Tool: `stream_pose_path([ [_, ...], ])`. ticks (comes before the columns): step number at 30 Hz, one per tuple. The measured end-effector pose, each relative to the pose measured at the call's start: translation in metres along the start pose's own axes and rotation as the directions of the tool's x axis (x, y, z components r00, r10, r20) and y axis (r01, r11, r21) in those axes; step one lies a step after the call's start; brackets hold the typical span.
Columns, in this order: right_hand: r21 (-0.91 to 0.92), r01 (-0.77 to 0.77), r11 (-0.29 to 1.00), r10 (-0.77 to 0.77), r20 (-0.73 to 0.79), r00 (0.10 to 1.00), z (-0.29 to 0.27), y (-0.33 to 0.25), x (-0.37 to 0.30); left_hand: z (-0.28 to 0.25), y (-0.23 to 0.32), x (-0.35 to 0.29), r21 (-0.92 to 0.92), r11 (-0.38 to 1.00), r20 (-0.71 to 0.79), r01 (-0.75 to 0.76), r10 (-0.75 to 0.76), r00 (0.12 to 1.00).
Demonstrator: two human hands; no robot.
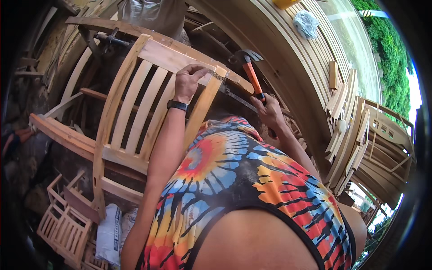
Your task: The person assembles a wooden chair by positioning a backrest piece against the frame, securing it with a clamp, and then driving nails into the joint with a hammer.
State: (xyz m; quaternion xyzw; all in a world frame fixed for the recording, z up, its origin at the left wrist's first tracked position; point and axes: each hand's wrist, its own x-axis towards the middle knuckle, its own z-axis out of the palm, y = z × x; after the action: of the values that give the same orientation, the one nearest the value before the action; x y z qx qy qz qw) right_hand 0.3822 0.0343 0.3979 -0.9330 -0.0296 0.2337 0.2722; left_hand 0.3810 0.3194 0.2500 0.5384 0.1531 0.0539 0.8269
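Note:
A wooden chair back (pixel 119 96) with upright slats lies in front of me. My left hand (pixel 186 83), a dark band at its wrist, is closed by the end of the top rail, next to the light post (pixel 201 110). Its fingertips pinch something too small to make out. A short chain (pixel 218 76) hangs against the post near its end, close to a metal bar (pixel 243 101). To the right, my right hand (pixel 270 110) grips a claw hammer (pixel 253 78) by its orange and black handle. The hammer's head is raised, apart from the post.
Beneath the chair back runs a wooden beam (pixel 189 50), with a dark metal screw clamp (pixel 112 40) at its left. Stacked wood strips (pixel 342 119) stand at right. Slatted wooden pieces (pixel 65 229) and white sacks (pixel 108 234) sit lower left. A crumpled plastic bag (pixel 305 24) lies on far boards.

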Motion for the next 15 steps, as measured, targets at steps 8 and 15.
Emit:
stream_pose_path([
  [8, 0.059, 0.022, 0.998, -0.026, 0.073, 0.997, 0.003, 0.037, -0.029, 0.010, -0.017, 0.000, 0.210, 0.976, -0.168, -0.052, 0.089, 0.982],
  [15, 0.141, 0.124, 0.982, -0.143, 0.134, 0.981, -0.003, 0.064, -0.011, 0.022, -0.011, 0.011, 0.396, 0.916, -0.178, 0.057, 0.016, 0.984],
])
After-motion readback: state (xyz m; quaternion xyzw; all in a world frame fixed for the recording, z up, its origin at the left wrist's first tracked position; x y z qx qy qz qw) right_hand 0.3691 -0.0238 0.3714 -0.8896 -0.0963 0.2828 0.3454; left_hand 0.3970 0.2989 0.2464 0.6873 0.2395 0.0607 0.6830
